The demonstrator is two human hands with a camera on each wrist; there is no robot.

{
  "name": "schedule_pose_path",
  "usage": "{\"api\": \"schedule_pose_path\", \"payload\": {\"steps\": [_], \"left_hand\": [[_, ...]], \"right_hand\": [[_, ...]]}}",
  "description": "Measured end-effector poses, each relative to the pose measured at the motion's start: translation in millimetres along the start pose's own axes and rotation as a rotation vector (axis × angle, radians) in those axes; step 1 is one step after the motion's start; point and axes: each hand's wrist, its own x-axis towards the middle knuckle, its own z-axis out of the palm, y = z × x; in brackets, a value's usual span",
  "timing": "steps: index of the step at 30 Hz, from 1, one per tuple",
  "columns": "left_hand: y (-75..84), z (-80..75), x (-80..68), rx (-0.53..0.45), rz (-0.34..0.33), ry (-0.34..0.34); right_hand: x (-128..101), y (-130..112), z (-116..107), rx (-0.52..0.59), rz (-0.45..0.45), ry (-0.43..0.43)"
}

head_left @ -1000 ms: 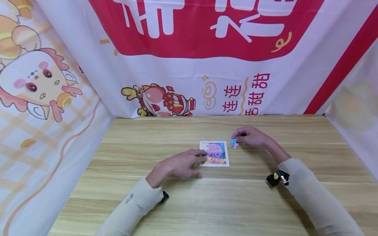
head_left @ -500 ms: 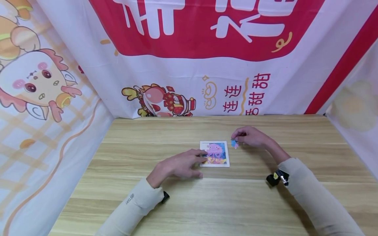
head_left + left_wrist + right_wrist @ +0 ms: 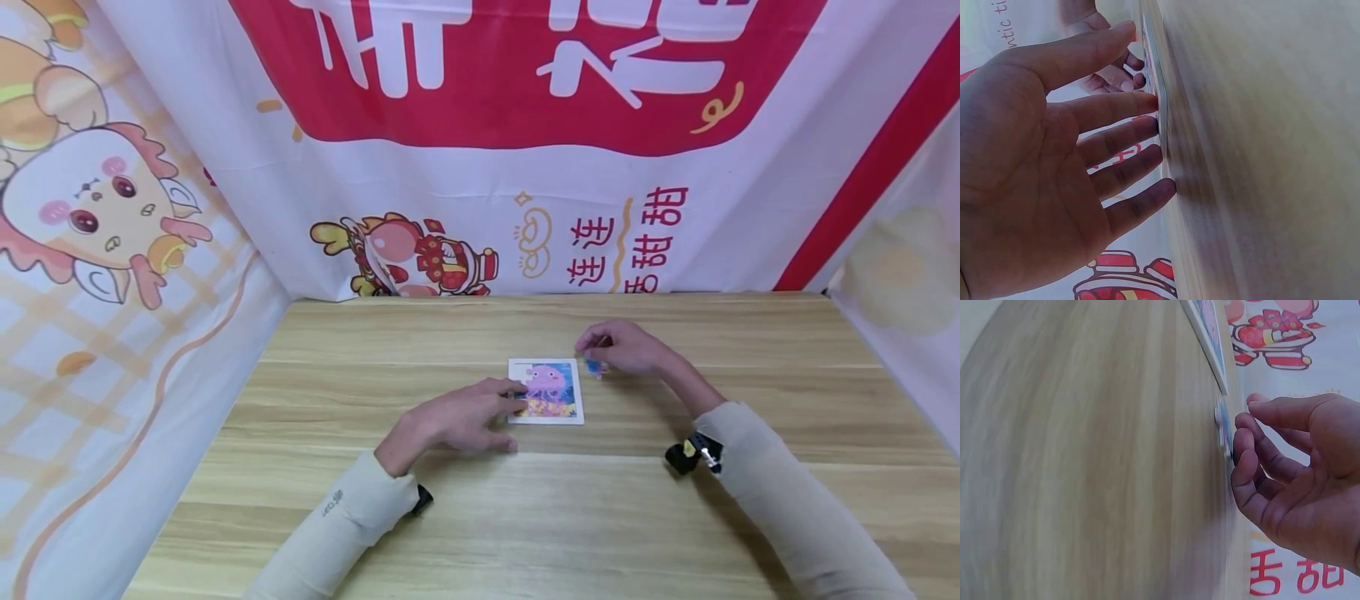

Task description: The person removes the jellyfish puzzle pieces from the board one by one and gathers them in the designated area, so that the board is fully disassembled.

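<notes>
A light wooden desk (image 3: 525, 517) fills the lower half of the frame. Behind it, a white and red banner (image 3: 480, 125) with a cartoon dragon (image 3: 408, 254) is hung. At the left, a cloth (image 3: 97, 250) printed with a large cartoon character is seen.

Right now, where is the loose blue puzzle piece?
In the head view the blue puzzle piece lies on the table just right of the puzzle board, under the right hand fingertips.
</notes>
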Motion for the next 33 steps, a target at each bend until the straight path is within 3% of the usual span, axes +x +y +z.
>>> {"api": "schedule_pose_path", "payload": {"steps": [10, 20, 33], "left_hand": [[4.2, -2.1, 5.8, 0.004, 0.029, 0.031], [12.0, -5.1, 17.4, 0.028, 0.069, 0.002], [7.3, -3.7, 20.9, 0.033, 0.081, -0.006]], "right_hand": [[7, -19, 12, 0.037, -0.014, -0.025], [16, -34, 27, -0.024, -0.088, -0.05], [17, -43, 32, -0.072, -0.079, -0.107]]}}
